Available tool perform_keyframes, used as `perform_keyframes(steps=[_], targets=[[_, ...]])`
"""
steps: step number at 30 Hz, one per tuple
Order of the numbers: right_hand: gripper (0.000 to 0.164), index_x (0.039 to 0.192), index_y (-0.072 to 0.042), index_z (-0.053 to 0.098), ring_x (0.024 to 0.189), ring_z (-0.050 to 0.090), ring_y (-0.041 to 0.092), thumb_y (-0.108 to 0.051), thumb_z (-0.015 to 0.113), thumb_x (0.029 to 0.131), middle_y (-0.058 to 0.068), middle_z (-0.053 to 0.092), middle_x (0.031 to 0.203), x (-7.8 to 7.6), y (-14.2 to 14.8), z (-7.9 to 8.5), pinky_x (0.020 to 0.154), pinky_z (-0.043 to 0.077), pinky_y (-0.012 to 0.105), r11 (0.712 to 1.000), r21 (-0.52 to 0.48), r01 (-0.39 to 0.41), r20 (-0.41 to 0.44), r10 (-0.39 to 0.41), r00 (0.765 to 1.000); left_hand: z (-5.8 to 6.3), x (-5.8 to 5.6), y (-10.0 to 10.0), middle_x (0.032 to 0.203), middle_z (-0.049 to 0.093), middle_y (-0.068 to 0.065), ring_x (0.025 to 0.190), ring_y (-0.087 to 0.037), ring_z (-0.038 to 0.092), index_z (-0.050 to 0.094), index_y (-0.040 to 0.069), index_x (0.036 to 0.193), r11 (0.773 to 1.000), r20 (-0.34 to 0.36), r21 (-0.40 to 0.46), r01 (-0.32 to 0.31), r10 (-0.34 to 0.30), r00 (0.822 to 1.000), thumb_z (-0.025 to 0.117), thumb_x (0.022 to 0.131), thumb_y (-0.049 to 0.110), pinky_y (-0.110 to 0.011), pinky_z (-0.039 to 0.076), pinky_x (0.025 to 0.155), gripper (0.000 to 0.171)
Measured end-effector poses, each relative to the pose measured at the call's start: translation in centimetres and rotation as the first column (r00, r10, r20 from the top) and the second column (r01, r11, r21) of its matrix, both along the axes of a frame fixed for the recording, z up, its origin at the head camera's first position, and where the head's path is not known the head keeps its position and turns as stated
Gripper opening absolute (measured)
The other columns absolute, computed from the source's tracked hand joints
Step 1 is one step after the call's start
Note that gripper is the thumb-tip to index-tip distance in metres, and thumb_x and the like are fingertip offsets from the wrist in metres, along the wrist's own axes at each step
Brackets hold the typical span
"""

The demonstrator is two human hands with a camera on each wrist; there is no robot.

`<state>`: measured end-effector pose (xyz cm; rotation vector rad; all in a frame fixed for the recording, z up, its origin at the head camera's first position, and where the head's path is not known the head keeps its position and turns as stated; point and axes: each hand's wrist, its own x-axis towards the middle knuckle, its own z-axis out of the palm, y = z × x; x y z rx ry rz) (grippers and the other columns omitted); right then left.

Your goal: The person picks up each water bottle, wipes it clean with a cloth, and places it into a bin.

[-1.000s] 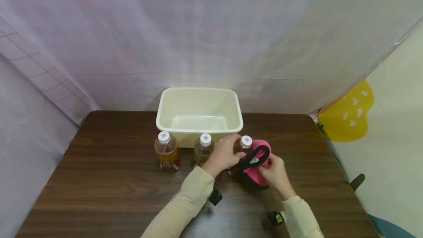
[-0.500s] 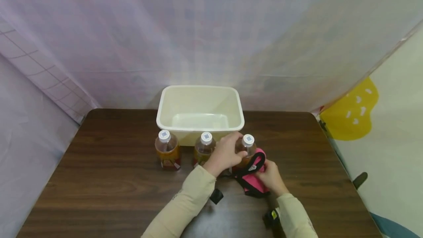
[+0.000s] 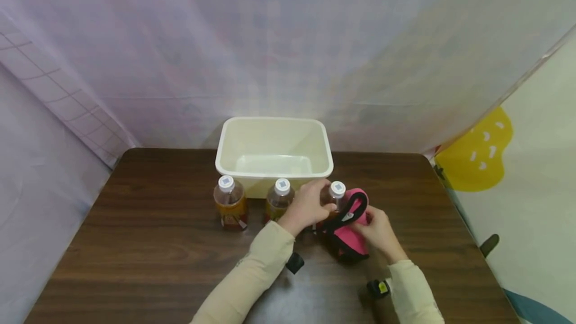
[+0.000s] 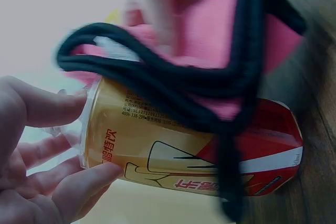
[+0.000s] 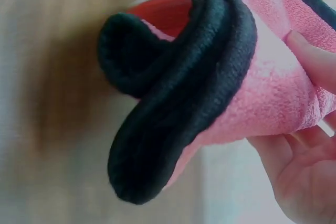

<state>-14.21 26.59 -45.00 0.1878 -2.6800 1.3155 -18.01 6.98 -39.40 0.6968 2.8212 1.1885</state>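
My left hand [image 3: 309, 207] grips the upper part of the rightmost bottle [image 3: 337, 190], which has a white cap and a yellow and red label [image 4: 157, 140]. Bunched in my right hand [image 3: 379, 230] is a pink cloth [image 3: 351, 239] with black edging. Its fuzzy folds [image 5: 278, 77] lie against the bottle's right side, and a black-edged loop crosses the label in the left wrist view. In the right wrist view, thumb and fingers pinch the cloth from both sides. The middle bottle [image 3: 280, 199] stands just left of my left hand, partly hidden by it.
Another capped bottle [image 3: 231, 206] stands farther left in the row. Behind the bottles is a cream plastic bin [image 3: 220, 156] on the dark wooden table [image 3: 148, 244]. A pale curtain [image 3: 270, 54] hangs behind the table.
My right hand with the pink cloth dipped toward me down the bottle's side, then came back up and slightly right. My left hand has kept its grip on the bottle.
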Motion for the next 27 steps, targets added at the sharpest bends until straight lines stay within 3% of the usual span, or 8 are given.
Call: perform_keyframes(steps=[7, 10, 13, 18, 27], targets=[[0.019, 0.084, -0.002, 0.064, 0.059, 0.048, 0.005, -0.001, 0.075, 0.069, 0.004, 0.058, 0.066, -0.4, -0.2, 3.6, 0.051, 0.042, 0.021, 0.999, 0.033, -0.027, -0.087, 0.03, 0.996, -0.1, -0.2, 0.0, 0.106, 0.062, -0.005, 0.096, -0.018, 0.058, 0.058, 0.008, 0.111, 1.0, -0.002, 0.015, 0.012, -0.012, 1.0, 0.073, 0.075, 0.019, -0.029, 0.047, 0.084, 0.04], [0.024, 0.09, -0.002, 0.065, 0.062, 0.048, 0.007, -0.001, 0.076, 0.068, 0.004, 0.059, 0.07, -0.6, -0.5, 4.2, 0.054, 0.043, 0.021, 0.998, 0.049, -0.04, -0.123, 0.046, 0.991, -0.1, -0.3, 0.0, 0.103, 0.062, -0.005, 0.092, -0.018, 0.058, 0.059, 0.008, 0.109, 0.999, -0.002, 0.028, 0.016, -0.016, 1.0, 0.072, 0.074, 0.017, -0.028, 0.048, 0.08, 0.038], [0.023, 0.087, -0.002, 0.064, 0.059, 0.046, 0.006, -0.002, 0.076, 0.068, 0.003, 0.056, 0.067, -0.6, -0.6, 4.2, 0.051, 0.041, 0.02, 0.998, 0.052, -0.027, -0.108, 0.033, 0.994, 0.0, -0.3, 0.0, 0.104, 0.062, -0.005, 0.093, -0.018, 0.058, 0.058, 0.009, 0.109, 0.999, 0.003, 0.03, 0.017, -0.017, 1.0, 0.072, 0.074, 0.017, -0.028, 0.048, 0.081, 0.038], [0.017, 0.076, 0.001, 0.06, 0.048, 0.041, 0.003, 0.005, 0.074, 0.066, 0.001, 0.048, 0.057, -0.7, -0.4, 3.0, 0.042, 0.036, 0.02, 1.0, -0.02, 0.014, -0.041, -0.015, 0.999, -0.1, -0.3, -0.1, 0.108, 0.062, -0.005, 0.097, -0.018, 0.058, 0.058, 0.009, 0.111, 1.0, 0.007, 0.022, 0.001, -0.001, 1.0, 0.073, 0.074, 0.02, -0.03, 0.046, 0.085, 0.041], [0.018, 0.078, 0.007, 0.063, 0.053, 0.047, 0.003, 0.01, 0.069, 0.062, 0.009, 0.059, 0.063, -0.6, -0.1, -2.2, 0.047, 0.042, 0.023, 0.995, -0.082, 0.056, 0.062, -0.051, 0.997, -0.2, 0.1, 0.0, 0.108, 0.061, -0.004, 0.096, -0.018, 0.058, 0.057, 0.009, 0.113, 1.0, -0.011, 0.004, -0.003, 0.003, 1.0, 0.073, 0.074, 0.02, -0.029, 0.047, 0.083, 0.043]])
